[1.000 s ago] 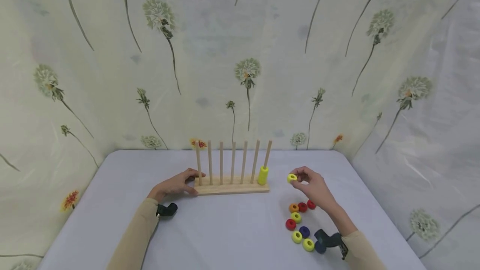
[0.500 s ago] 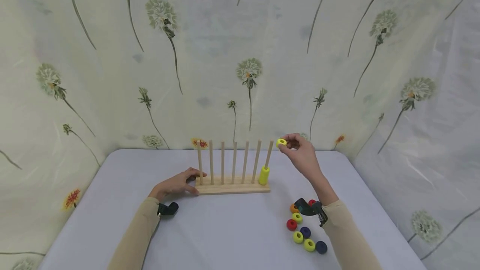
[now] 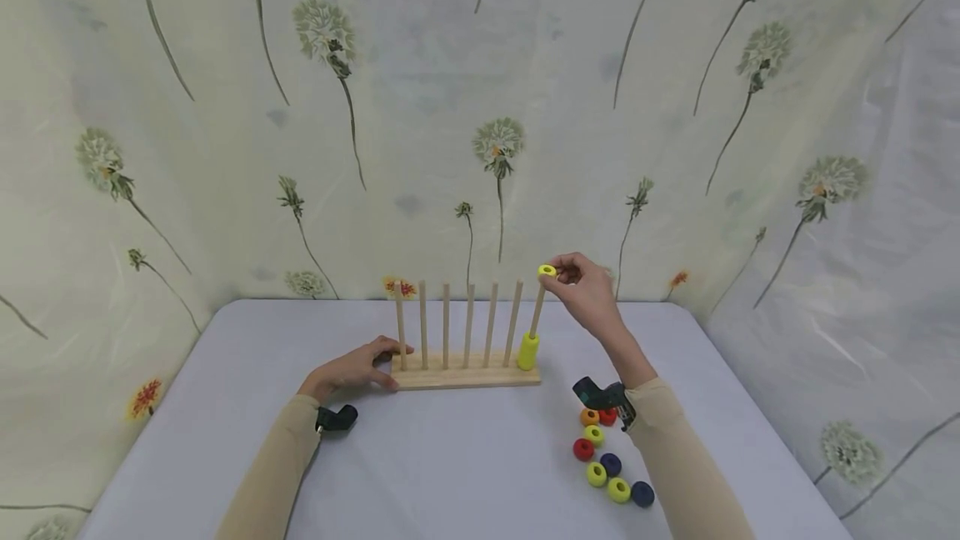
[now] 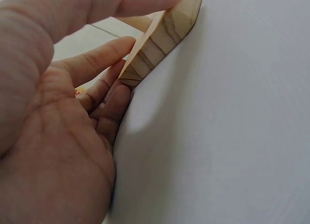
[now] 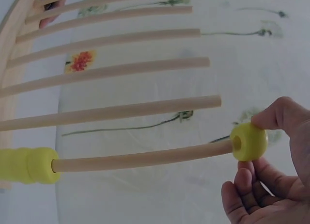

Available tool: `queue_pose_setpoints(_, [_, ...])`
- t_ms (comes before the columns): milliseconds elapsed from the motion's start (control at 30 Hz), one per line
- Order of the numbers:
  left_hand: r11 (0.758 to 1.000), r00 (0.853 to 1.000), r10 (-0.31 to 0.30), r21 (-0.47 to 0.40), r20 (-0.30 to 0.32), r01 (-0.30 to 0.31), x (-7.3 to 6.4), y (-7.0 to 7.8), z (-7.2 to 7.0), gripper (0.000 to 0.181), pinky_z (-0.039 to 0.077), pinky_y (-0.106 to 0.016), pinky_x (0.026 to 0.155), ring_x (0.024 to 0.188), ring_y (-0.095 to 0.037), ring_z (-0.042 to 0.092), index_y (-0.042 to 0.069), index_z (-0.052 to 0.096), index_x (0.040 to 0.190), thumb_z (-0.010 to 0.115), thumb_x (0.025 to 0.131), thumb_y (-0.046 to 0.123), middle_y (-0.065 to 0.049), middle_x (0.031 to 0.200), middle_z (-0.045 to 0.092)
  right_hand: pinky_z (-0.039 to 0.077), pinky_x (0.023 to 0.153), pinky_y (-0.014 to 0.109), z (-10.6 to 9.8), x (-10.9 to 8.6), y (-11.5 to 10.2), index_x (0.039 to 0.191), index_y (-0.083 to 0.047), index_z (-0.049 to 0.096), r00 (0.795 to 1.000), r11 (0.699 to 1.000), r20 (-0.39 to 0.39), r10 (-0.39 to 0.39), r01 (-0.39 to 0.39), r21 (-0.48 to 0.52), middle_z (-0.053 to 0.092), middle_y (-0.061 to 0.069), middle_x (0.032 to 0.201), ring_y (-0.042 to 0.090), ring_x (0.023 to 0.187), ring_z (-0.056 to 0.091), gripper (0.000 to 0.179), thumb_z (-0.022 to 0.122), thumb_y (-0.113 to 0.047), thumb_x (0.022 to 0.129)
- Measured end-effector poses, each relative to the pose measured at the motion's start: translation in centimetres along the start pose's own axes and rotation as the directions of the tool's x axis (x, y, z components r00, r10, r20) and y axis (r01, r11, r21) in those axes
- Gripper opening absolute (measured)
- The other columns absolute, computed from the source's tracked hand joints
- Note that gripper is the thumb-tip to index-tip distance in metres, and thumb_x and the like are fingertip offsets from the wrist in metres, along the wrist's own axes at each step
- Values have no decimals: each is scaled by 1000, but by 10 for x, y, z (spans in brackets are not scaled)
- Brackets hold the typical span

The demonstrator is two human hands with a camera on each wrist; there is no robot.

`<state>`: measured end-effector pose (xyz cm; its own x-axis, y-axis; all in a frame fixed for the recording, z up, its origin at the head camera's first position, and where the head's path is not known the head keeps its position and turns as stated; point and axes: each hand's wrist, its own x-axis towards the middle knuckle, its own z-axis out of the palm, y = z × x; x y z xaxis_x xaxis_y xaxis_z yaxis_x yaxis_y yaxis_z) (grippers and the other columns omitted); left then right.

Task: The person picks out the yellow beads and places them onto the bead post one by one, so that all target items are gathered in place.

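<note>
A wooden peg rack (image 3: 465, 378) with a row of several upright pegs stands on the white table. My left hand (image 3: 348, 372) grips its left end, thumb at the front and fingers behind; the left wrist view shows them around the base's end (image 4: 160, 44). Between thumb and fingertips, my right hand (image 3: 588, 294) pinches a yellow bead (image 5: 251, 141). That bead is right at the tip of the rightmost peg (image 5: 145, 159), its hole facing the peg. Lower on the same peg sits a stack of yellow beads (image 3: 528, 352). The other pegs carry no beads.
Loose beads lie on the table at the right, below my right forearm: an orange bead (image 3: 589, 417), red beads (image 3: 583, 449), yellow beads (image 3: 618, 489) and dark blue beads (image 3: 642, 494). A flower-printed curtain (image 3: 405, 148) hangs behind the table's far edge.
My right hand has lifted the yellow bead up from beside the rack and brought it left to the top of the rightmost peg. The left hand has stayed on the rack.
</note>
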<state>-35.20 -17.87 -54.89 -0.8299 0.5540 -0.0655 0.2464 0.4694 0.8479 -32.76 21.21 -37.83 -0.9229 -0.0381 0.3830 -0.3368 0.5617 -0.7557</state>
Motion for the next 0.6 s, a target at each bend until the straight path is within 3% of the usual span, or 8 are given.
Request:
queue_pose_setpoints(233, [1000, 1000, -24, -16, -5, 24, 2, -4, -1, 66, 27, -49, 110, 128, -27, 40, 21, 55, 133, 84, 74, 23, -8, 136, 42, 44, 66, 24, 3, 1, -1, 111, -4, 62, 1000, 999, 7, 25, -25, -24, 59, 10, 94, 20, 83, 52, 33, 69, -25, 88])
queue_pose_setpoints(600, [999, 1000, -19, -26, 0, 19, 1, -2, -1, 67, 26, -51, 110, 130, -29, 39, 19, 54, 134, 83, 74, 24, -9, 137, 42, 44, 66, 25, 4, 3, 8, 111, -5, 62, 998, 999, 40, 41, -41, -25, 59, 9, 94, 20, 82, 52, 33, 70, -27, 88])
